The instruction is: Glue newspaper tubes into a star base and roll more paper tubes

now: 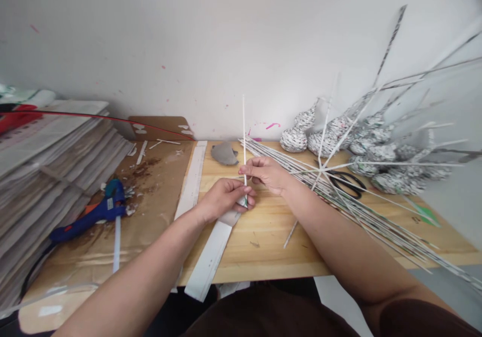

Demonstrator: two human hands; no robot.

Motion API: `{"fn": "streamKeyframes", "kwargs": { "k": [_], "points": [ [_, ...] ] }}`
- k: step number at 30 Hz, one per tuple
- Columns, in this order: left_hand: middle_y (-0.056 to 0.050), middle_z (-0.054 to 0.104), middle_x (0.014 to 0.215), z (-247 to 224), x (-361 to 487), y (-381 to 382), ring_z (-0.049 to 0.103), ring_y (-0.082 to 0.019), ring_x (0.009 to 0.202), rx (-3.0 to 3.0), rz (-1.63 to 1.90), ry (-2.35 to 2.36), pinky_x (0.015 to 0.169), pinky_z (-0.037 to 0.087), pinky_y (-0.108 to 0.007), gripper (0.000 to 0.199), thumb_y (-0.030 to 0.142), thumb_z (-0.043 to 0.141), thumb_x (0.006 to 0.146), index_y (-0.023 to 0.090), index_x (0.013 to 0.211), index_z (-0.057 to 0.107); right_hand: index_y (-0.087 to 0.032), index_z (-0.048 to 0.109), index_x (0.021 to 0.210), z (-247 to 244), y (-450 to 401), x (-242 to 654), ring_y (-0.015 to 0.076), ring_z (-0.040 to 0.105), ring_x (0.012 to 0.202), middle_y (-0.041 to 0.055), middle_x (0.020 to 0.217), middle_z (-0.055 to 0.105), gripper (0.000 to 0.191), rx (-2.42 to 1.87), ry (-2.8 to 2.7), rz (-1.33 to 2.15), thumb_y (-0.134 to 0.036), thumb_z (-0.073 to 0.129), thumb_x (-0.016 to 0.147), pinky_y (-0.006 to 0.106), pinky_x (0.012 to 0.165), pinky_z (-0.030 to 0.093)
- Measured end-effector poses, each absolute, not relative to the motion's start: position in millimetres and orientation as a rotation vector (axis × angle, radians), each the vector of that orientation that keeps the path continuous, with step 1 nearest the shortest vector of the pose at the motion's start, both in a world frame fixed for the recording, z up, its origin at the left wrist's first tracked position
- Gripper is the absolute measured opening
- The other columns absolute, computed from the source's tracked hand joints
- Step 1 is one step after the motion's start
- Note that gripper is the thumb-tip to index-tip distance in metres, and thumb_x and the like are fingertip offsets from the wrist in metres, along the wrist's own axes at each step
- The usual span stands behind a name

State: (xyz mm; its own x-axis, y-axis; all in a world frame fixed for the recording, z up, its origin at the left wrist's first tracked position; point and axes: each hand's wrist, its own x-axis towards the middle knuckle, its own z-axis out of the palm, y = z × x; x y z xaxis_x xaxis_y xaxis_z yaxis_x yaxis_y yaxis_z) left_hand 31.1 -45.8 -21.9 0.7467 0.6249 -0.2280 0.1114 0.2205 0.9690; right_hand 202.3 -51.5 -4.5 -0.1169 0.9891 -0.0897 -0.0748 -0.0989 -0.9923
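Note:
My left hand [229, 196] is closed around the lower end of a thin white paper stick and a small piece whose details are hard to make out. Just above it, my right hand [263, 172] pinches the same paper stick [244, 131], which stands upright. Beneath my left hand lies a white paper strip [211, 259] reaching the table's front edge. To the right of my right hand, several paper sticks cross in a star shape [322, 168] over a bundle of long paper sticks [376, 221].
A blue glue gun [94, 211] rests on brown cardboard [150, 226] at left, beside stacked papers [68, 161]. Black scissors [348, 184], woven paper gourd shapes [293, 139] and a grey scrap [223, 153] are on the wooden table [263, 256]. Another white strip [192, 176] lies along the cardboard.

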Motion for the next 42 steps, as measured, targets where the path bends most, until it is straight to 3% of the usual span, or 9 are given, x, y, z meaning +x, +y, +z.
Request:
{"fn": "streamKeyframes", "kwargs": {
  "k": [3, 7, 13, 20, 24, 27, 30, 35, 42],
  "points": [
    [-0.008, 0.068, 0.081, -22.9, 31.2, -45.4, 0.066, -0.017, 0.076, 1.317, 0.391, 0.666, 0.071, 0.055, -0.032, 0.034, 0.044, 0.062, 0.082, 0.011, 0.088, 0.066, -0.015, 0.058, 0.059, -3.4, -52.1, 203.1, 0.0048, 0.041, 0.047, -0.0051, 0.054, 0.051, 0.038, -1.164, -1.175, 1.353, -0.045, 0.081, 0.064, 0.02, 0.043, 0.026],
    [-0.008, 0.068, 0.082, -21.8, 29.7, -45.0, 0.066, -0.018, 0.078, 1.337, 0.414, 0.643, 0.072, 0.055, -0.033, 0.037, 0.046, 0.06, 0.084, 0.011, 0.092, 0.068, -0.013, 0.068, 0.079, -3.4, -52.3, 206.6, 0.0064, 0.05, 0.051, 0.0001, 0.065, 0.062, 0.034, -1.062, -1.317, 1.594, -0.044, 0.078, 0.069, 0.019, 0.045, 0.032],
    [-0.01, 0.069, 0.081, -20.2, 29.8, -44.9, 0.066, -0.018, 0.076, 1.342, 0.411, 0.623, 0.069, 0.055, -0.032, 0.038, 0.047, 0.063, 0.082, 0.01, 0.091, 0.068, -0.014, 0.062, 0.065, -8.8, -51.6, 198.5, 0.005, 0.039, 0.039, -0.003, 0.051, 0.055, 0.04, -1.169, -1.194, 1.444, -0.049, 0.081, 0.061, 0.02, 0.038, 0.024],
    [-0.01, 0.069, 0.081, -16.4, 28.2, -42.5, 0.066, -0.017, 0.076, 1.329, 0.474, 0.573, 0.068, 0.054, -0.03, 0.041, 0.05, 0.06, 0.083, 0.011, 0.091, 0.067, -0.015, 0.069, 0.08, -17.3, -35.6, 205.8, 0.0123, 0.055, 0.058, 0.0032, 0.067, 0.06, 0.046, -1.31, -1.224, 1.097, -0.057, 0.051, 0.086, 0.024, 0.052, 0.041],
    [-0.01, 0.068, 0.081, -15.0, 27.8, -42.7, 0.066, -0.017, 0.076, 1.338, 0.476, 0.534, 0.066, 0.054, -0.029, 0.043, 0.052, 0.061, 0.082, 0.011, 0.091, 0.067, -0.017, 0.062, 0.12, -17.0, -10.6, 195.2, 0.0208, 0.063, 0.087, 0.0107, 0.101, 0.068, 0.035, -1.606, -1.818, 0.526, -0.031, 0.044, 0.094, 0.033, 0.08, 0.047],
    [-0.009, 0.068, 0.081, -15.2, 27.9, -42.7, 0.065, -0.016, 0.075, 1.353, 0.477, 0.507, 0.065, 0.053, -0.028, 0.042, 0.052, 0.061, 0.081, 0.011, 0.091, 0.067, -0.016, 0.047, 0.137, -14.1, 10.9, 178.5, 0.0292, 0.053, 0.114, 0.0162, 0.13, 0.056, 0.055, -1.676, -2.049, 0.275, -0.026, 0.061, 0.085, 0.039, 0.097, 0.039],
    [-0.009, 0.068, 0.08, -16.5, 27.8, -41.3, 0.065, -0.015, 0.074, 1.352, 0.484, 0.507, 0.064, 0.053, -0.026, 0.042, 0.051, 0.061, 0.081, 0.011, 0.09, 0.067, -0.008, 0.058, 0.123, -15.2, 28.1, 163.7, 0.0318, 0.054, 0.111, 0.0217, 0.121, 0.059, 0.036, -1.785, -2.265, 0.069, -0.023, 0.051, 0.091, 0.041, 0.095, 0.038],
    [-0.009, 0.068, 0.08, -19.5, 27.2, -37.7, 0.065, -0.016, 0.075, 1.359, 0.501, 0.507, 0.065, 0.053, -0.027, 0.042, 0.052, 0.062, 0.08, 0.011, 0.088, 0.066, -0.011, 0.068, 0.1, -17.1, 45.5, 155.9, 0.0307, 0.054, 0.107, 0.0201, 0.109, 0.065, 0.026, -1.761, -2.329, 0.033, -0.017, 0.044, 0.094, 0.04, 0.094, 0.035],
    [-0.009, 0.067, 0.078, -20.5, 27.6, -36.4, 0.065, -0.015, 0.073, 1.365, 0.499, 0.521, 0.064, 0.053, -0.027, 0.043, 0.053, 0.062, 0.079, 0.011, 0.087, 0.066, -0.014, 0.069, 0.088, -20.0, 40.5, 165.8, 0.0279, 0.059, 0.092, 0.0151, 0.095, 0.068, 0.033, -1.739, -2.198, 0.138, -0.045, 0.055, 0.089, 0.037, 0.082, 0.039]
  ]
}}
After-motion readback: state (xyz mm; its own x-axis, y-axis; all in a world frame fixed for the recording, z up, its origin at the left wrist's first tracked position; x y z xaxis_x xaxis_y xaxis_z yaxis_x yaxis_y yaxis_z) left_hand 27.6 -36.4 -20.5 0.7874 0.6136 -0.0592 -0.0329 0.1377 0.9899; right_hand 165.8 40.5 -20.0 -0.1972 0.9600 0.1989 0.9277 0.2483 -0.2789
